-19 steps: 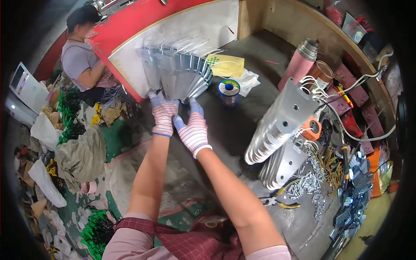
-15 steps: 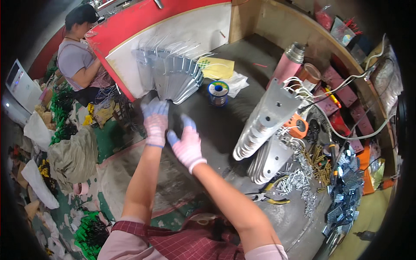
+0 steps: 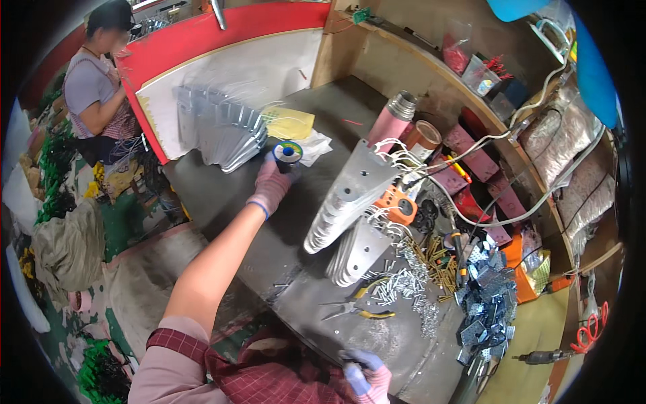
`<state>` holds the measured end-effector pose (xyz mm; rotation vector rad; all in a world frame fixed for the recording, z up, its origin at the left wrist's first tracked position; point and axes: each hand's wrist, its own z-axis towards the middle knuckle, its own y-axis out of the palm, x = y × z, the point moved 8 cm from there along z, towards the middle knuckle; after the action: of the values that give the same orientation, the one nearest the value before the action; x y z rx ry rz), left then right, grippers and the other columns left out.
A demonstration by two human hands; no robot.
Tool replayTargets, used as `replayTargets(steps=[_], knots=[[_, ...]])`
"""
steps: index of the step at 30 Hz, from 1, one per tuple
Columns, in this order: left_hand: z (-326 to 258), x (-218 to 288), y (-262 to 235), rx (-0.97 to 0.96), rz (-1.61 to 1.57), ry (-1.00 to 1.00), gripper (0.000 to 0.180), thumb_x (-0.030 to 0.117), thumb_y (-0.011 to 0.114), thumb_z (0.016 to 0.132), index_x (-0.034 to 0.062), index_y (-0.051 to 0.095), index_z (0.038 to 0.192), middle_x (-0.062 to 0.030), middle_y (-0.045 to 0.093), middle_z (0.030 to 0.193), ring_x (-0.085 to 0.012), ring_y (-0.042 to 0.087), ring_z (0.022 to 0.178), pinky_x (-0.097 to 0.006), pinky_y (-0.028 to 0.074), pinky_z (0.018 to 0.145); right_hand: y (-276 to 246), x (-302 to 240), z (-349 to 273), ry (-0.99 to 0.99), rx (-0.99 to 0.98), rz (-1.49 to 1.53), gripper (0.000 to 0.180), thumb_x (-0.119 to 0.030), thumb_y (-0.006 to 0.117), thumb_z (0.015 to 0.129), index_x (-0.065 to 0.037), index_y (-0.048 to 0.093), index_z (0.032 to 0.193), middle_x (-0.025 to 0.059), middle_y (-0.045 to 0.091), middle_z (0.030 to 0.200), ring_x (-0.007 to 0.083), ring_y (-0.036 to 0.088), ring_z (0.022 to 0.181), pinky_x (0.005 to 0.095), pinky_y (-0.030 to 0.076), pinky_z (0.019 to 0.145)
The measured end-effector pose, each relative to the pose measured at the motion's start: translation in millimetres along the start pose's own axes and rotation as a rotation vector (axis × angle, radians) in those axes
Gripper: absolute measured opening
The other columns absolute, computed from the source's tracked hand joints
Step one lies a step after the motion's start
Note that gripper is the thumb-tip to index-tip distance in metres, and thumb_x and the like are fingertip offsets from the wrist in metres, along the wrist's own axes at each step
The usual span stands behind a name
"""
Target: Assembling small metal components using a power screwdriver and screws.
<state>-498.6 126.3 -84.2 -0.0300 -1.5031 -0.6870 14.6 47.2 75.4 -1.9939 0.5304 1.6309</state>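
My left hand (image 3: 272, 184), in a pink-and-blue striped glove, is closed around the spool of solder wire (image 3: 288, 153), which has a green-rimmed top. Left of it, a fan of silver metal plates (image 3: 225, 138) with white wires leans by the white partition. At the bottom, near the table's front edge, my gloved right hand (image 3: 371, 382) has its fingers bent together; a dark patch shows at the fingertips, too unclear to name. Pliers with yellow-and-black handles (image 3: 367, 312) lie beyond that hand. Two stacks of tapered metal plates (image 3: 356, 192) with white wires stand mid-table.
Loose screws (image 3: 397, 286) and dark metal brackets (image 3: 484, 296) are heaped at the right. Behind the stacks stand a pink flask (image 3: 390, 121), an orange block (image 3: 396, 205) and pink bins (image 3: 471, 145). A yellow packet (image 3: 289, 123) lies at the back. A co-worker (image 3: 97, 87) sits beyond the partition.
My left hand has gone from the plate fan to the solder spool and grasped it. The right hand has drawn back to the table's front edge. The view has shifted right.
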Motion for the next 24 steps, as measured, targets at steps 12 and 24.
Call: replayTargets(steps=[12,24], knots=[[-30.6,-14.0,133.9,-0.337,-0.224,-0.274,0.022,0.021,0.052,0.093,0.0066,0.061,0.108,-0.0048,0.065,0.097,-0.0167,0.060,0.085,-0.030,0.049,0.076,-60.4,38.0,-54.2,0.055,0.372,0.296,0.021,-0.010,0.063,0.089,0.000,0.062,0.108,0.0144,0.068,0.102,0.0188,0.063,0.093,0.0323,0.049,0.087],[-306.9,200.4,216.9,-0.352,1.193,0.680,0.036,0.035,0.070,0.078,0.0047,0.060,0.094,-0.0144,0.063,0.093,-0.0316,0.061,0.086,-0.039,0.049,0.073,-71.8,30.3,-65.2,-0.083,0.227,0.210,0.026,-0.004,0.063,0.087,-0.001,0.060,0.113,0.0119,0.065,0.108,0.0186,0.061,0.100,0.0307,0.048,0.088]])
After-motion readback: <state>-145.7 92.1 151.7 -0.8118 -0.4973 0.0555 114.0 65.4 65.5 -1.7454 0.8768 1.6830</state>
